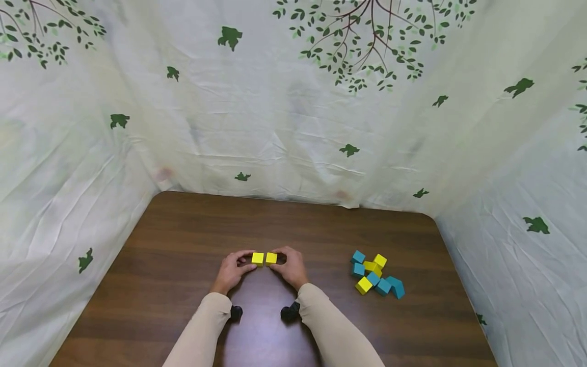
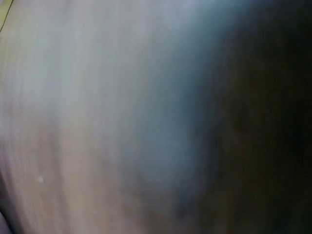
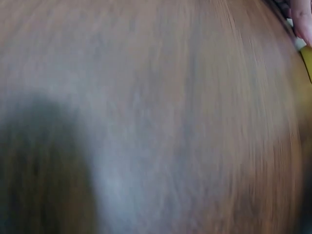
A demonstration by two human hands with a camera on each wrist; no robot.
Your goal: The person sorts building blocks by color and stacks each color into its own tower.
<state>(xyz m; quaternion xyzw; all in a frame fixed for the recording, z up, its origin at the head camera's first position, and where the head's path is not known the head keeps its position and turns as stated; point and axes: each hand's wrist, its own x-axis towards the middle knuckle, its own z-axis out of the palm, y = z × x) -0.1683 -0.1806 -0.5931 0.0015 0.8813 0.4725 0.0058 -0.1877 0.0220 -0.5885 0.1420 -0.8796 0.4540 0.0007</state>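
Two yellow cubes are side by side over the brown table in the head view, a narrow gap between them. My left hand (image 1: pixel 229 273) pinches the left yellow cube (image 1: pixel 258 259) between thumb and fingers from its left side. From the other side, my right hand (image 1: pixel 294 268) pinches the right yellow cube (image 1: pixel 271 258) in the same manner. Only a sliver of yellow cube shows at the left wrist view's top corner. At the right wrist view's edge, a fingertip (image 3: pixel 303 24) meets a bit of yellow cube (image 3: pixel 306 59).
To the right on the wooden table (image 1: pixel 202 224) lies a loose cluster of several blue blocks (image 1: pixel 383 287) and yellow blocks (image 1: pixel 364 285). White cloth (image 1: pixel 284 117) printed with leaves surrounds the table's back and sides. A black wrist device (image 1: pixel 290 312) sits by the right sleeve.
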